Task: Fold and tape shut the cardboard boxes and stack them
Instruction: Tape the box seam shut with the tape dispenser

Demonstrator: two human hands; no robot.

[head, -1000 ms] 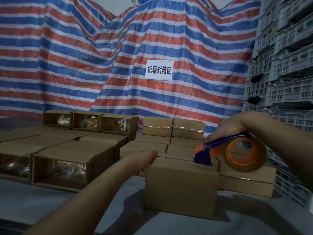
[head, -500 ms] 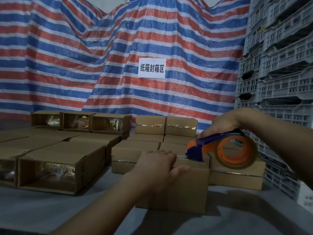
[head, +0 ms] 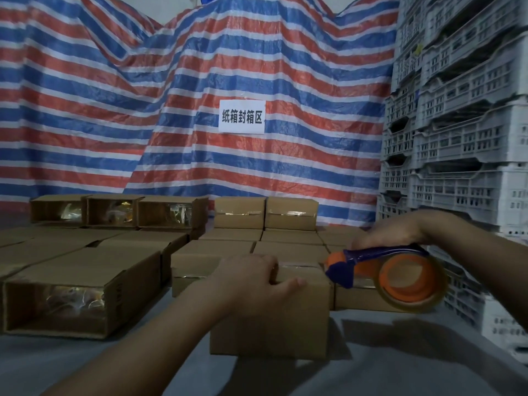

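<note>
A closed cardboard box (head: 285,321) stands on the grey table in front of me. My left hand (head: 251,278) grips its top near edge, fingers over the top and thumb down the front face. My right hand (head: 391,234) holds the blue handle of an orange tape dispenser (head: 400,278) with a roll of clear tape. The dispenser's blue blade end sits at the box's top right corner. Taped boxes (head: 265,212) are stacked behind it.
Open-ended boxes (head: 83,298) with shiny contents lie in rows on the left. More taped boxes (head: 368,298) sit right of the held box. Stacked white plastic crates (head: 463,138) rise on the right. A striped tarp with a paper sign (head: 242,117) hangs behind.
My left hand came from the box's far left edge onto its top front edge. The dispenser slid rightward to the box's top right corner.
</note>
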